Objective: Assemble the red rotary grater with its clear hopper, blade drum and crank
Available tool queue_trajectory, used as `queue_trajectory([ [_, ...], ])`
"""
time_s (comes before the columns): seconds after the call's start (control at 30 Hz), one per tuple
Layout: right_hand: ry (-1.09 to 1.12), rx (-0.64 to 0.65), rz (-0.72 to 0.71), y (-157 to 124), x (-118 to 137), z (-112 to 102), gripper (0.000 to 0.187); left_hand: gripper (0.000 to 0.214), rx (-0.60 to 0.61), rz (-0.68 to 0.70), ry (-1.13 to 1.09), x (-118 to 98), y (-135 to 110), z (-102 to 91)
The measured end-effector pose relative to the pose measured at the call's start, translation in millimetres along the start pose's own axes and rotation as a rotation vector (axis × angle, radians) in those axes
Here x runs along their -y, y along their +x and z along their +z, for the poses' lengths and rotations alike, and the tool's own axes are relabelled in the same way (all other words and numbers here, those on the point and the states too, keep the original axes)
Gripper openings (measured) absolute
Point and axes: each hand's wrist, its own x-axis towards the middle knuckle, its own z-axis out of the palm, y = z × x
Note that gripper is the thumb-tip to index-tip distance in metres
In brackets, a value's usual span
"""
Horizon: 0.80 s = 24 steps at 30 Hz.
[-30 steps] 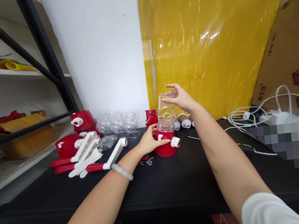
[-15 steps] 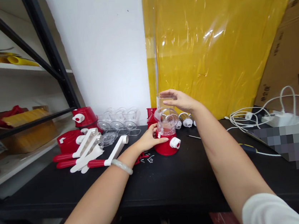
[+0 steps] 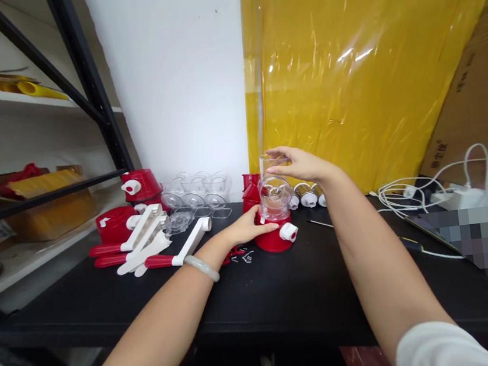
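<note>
A red base (image 3: 273,239) with a white knob (image 3: 289,232) stands upright on the black table. On top of it sits a clear plastic housing (image 3: 275,200) with a round opening and a tall feed tube. My left hand (image 3: 251,225) is wrapped round the red base from the left, its thumb across the front near the joint with the clear part. At the tube's top rim, my right hand (image 3: 297,162) has its fingers curled over the clear housing; the fingertips show partly through the plastic.
Crank handles (image 3: 158,245) with red grips lie at left, near red bases (image 3: 141,184) and several clear housings (image 3: 196,191). Grater drums (image 3: 307,195) stand behind. Small screws (image 3: 247,257), a screwdriver (image 3: 320,223) and white cables (image 3: 397,195) are on the table (image 3: 283,296).
The view has shifted slightly, so everything sits a little further right. Both hands keep their places on the red base and clear housing.
</note>
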Motion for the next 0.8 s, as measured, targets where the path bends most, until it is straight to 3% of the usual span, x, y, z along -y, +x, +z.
queue_trajectory([
  [0.47, -0.504, -0.138, 0.215, -3.8, 30.5, 5.4, 0.072, 0.069, -0.004, 0.05, -0.048, -3.1, 0.3, 2.9],
  [0.8, -0.591, -0.155, 0.233, -6.5, 35.5, 6.5, 0.068, 0.069, 0.011, 0.061, -0.024, -1.0, 0.8, 1.6],
])
